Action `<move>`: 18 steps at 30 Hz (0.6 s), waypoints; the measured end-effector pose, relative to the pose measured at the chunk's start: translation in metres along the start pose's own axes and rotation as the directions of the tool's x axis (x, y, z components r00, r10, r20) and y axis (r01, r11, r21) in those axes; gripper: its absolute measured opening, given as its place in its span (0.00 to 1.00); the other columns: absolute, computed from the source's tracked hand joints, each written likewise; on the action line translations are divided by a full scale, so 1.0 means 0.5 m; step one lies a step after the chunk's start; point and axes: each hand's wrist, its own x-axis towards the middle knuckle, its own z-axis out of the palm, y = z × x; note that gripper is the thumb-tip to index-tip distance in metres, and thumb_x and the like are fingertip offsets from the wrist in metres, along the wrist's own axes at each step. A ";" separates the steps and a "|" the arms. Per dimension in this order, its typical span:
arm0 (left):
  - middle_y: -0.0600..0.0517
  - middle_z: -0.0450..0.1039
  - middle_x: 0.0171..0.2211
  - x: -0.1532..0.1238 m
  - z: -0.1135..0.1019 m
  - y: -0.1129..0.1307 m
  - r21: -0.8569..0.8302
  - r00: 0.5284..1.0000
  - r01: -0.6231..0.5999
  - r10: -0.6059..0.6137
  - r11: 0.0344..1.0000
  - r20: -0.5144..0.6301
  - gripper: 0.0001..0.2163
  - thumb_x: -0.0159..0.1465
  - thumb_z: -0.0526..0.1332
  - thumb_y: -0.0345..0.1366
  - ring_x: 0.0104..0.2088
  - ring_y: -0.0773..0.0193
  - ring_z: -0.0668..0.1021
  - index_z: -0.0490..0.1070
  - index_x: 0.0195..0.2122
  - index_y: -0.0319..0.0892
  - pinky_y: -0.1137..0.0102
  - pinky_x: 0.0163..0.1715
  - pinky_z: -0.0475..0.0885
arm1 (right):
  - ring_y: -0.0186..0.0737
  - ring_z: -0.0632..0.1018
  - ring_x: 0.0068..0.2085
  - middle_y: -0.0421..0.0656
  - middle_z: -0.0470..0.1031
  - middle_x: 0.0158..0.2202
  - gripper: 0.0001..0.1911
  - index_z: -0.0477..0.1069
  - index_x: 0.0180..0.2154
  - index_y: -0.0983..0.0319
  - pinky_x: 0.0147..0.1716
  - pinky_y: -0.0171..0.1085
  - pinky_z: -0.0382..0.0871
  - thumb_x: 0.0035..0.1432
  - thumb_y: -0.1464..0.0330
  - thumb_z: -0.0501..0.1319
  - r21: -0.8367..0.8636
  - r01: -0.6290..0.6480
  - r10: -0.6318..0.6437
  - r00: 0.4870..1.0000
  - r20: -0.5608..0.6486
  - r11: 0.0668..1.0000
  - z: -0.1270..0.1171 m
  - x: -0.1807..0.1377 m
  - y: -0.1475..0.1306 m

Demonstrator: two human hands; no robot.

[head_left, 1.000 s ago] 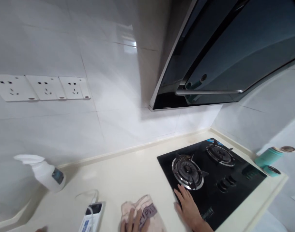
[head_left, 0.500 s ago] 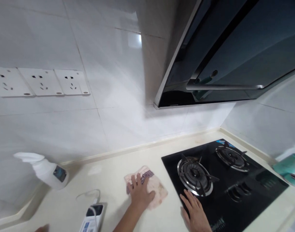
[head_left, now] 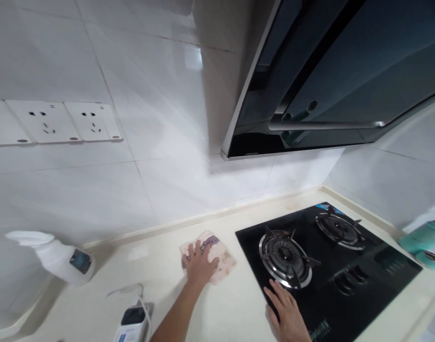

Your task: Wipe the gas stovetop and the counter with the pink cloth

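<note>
Left hand (head_left: 199,263) is spread flat on a pink cloth (head_left: 223,261) lying on the cream counter (head_left: 231,311), left of the black hob (head_left: 326,259) — the cloth's purple band (head_left: 210,241) has lettering, too blurry for me. Right hand (head_left: 284,308) rests, fingers loosely spread, at the hob's edge. Spray bottle (head_left: 59,261) label (head_left: 80,261)? Can't read that either — sorry.

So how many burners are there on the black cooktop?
2: one burner just beyond the right hand; the other burner farther back and to the right on the cooktop. No others show.
</note>
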 end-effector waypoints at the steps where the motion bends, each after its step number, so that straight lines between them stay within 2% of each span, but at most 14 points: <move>1: 0.43 0.68 0.68 -0.001 -0.018 -0.024 0.015 0.999 0.036 -0.036 0.999 -0.003 0.20 0.73 0.52 0.44 0.68 0.32 0.66 0.72 0.62 0.50 0.32 0.61 0.63 | 0.52 0.70 0.69 0.44 0.68 0.70 0.24 0.74 0.64 0.51 0.64 0.48 0.68 0.69 0.59 0.59 -0.001 -0.005 0.005 1.000 0.003 1.000 -0.001 0.001 -0.003; 4: 0.37 0.69 0.66 -0.005 -0.078 -0.094 0.057 0.990 0.137 -0.136 0.989 -0.018 0.21 0.74 0.48 0.39 0.69 0.29 0.64 0.74 0.60 0.41 0.30 0.62 0.60 | 0.52 0.69 0.70 0.44 0.68 0.70 0.24 0.74 0.64 0.52 0.65 0.49 0.66 0.69 0.60 0.58 0.000 -0.026 0.026 1.000 0.010 1.000 -0.010 0.006 -0.013; 6: 0.36 0.71 0.63 -0.007 -0.114 -0.130 0.076 0.984 0.178 -0.177 0.981 -0.015 0.21 0.74 0.47 0.37 0.68 0.31 0.65 0.75 0.57 0.36 0.32 0.63 0.60 | 0.51 0.68 0.71 0.44 0.67 0.71 0.24 0.74 0.64 0.53 0.66 0.49 0.65 0.69 0.62 0.58 0.001 -0.046 0.046 0.999 0.028 0.999 -0.018 0.010 -0.021; 9: 0.38 0.71 0.62 -0.017 -0.145 -0.148 0.092 0.975 0.221 -0.222 0.971 -0.004 0.21 0.74 0.47 0.37 0.68 0.35 0.64 0.75 0.56 0.34 0.37 0.64 0.62 | 0.51 0.66 0.72 0.44 0.66 0.71 0.24 0.74 0.64 0.53 0.68 0.49 0.62 0.68 0.63 0.57 0.008 -0.079 0.079 0.994 0.070 0.997 -0.032 0.016 -0.032; 11: 0.36 0.68 0.65 -0.034 -0.146 -0.130 0.096 0.971 0.236 -0.237 0.967 0.003 0.23 0.74 0.46 0.38 0.70 0.32 0.60 0.72 0.60 0.33 0.35 0.65 0.60 | 0.51 0.65 0.72 0.45 0.66 0.72 0.25 0.74 0.64 0.54 0.68 0.50 0.61 0.69 0.63 0.57 0.016 -0.098 0.096 0.991 0.092 0.995 -0.040 0.019 -0.037; 14: 0.36 0.66 0.68 -0.087 -0.126 -0.072 0.092 0.974 0.220 -0.224 0.971 0.043 0.23 0.73 0.50 0.42 0.72 0.30 0.58 0.72 0.62 0.37 0.34 0.66 0.57 | 0.51 0.64 0.73 0.45 0.65 0.72 0.25 0.73 0.65 0.54 0.69 0.50 0.60 0.69 0.63 0.56 0.030 -0.113 0.109 0.987 0.115 0.993 -0.047 0.022 -0.040; 18: 0.51 0.71 0.68 -0.212 -0.111 0.003 0.069 0.981 0.146 -0.154 0.987 0.121 0.20 0.63 0.64 0.49 0.73 0.39 0.61 0.79 0.55 0.54 0.45 0.70 0.58 | 0.51 0.64 0.73 0.45 0.65 0.72 0.25 0.74 0.64 0.54 0.69 0.51 0.59 0.68 0.64 0.56 0.051 -0.126 0.119 0.986 0.121 0.991 -0.050 0.023 -0.040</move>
